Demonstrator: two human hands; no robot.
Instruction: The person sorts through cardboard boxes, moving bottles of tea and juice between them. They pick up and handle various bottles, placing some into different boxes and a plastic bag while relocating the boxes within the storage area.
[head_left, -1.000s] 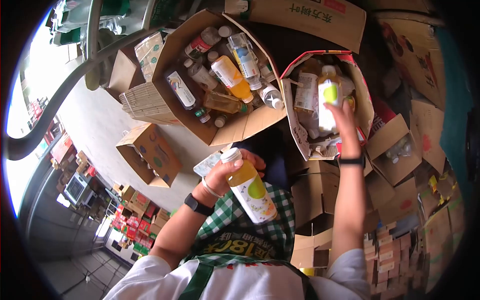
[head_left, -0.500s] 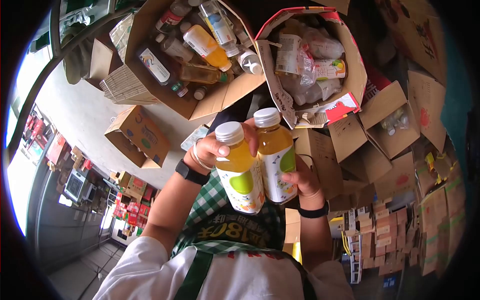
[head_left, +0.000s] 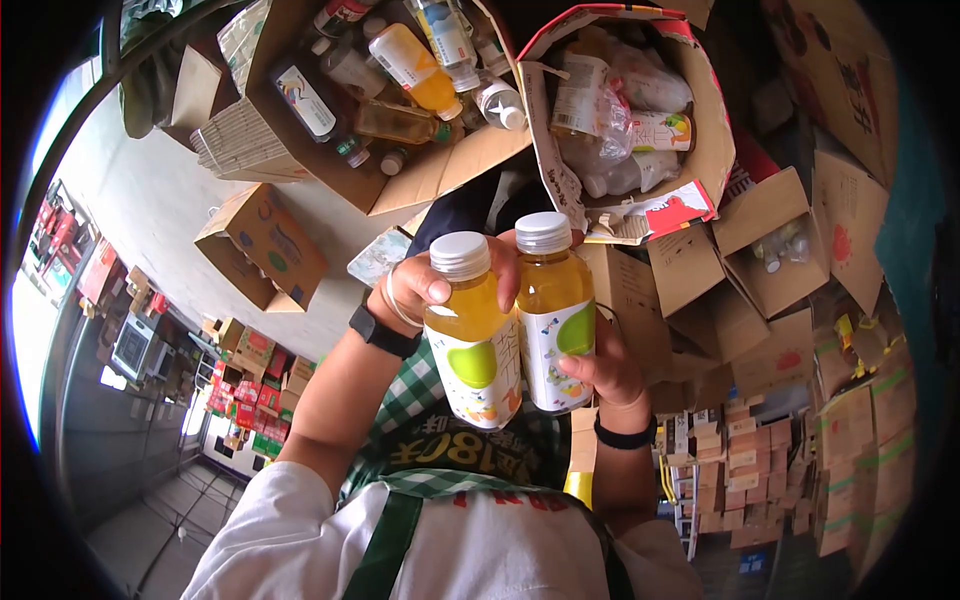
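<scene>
My left hand (head_left: 415, 288) grips a juice bottle (head_left: 470, 335) with a white cap, yellow liquid and a white label with a green fruit. My right hand (head_left: 600, 365) holds a second, matching juice bottle (head_left: 553, 315) from behind. Both bottles are upright and side by side, touching, close to my chest. Each wrist wears a black band. Beyond the bottles stands a red-and-white carton (head_left: 695, 120) with bottles and plastic wrap inside.
A large brown cardboard box (head_left: 440, 170) at the top holds several mixed drink bottles. A smaller printed box (head_left: 265, 245) lies on the floor at left. Open and flattened cartons (head_left: 775, 255) crowd the right side. I wear a green checked apron (head_left: 450, 440).
One second ago my right hand reached into the red-and-white carton for a bottle. It has since drawn the bottle back beside the one in my left hand; both now sit slightly lower.
</scene>
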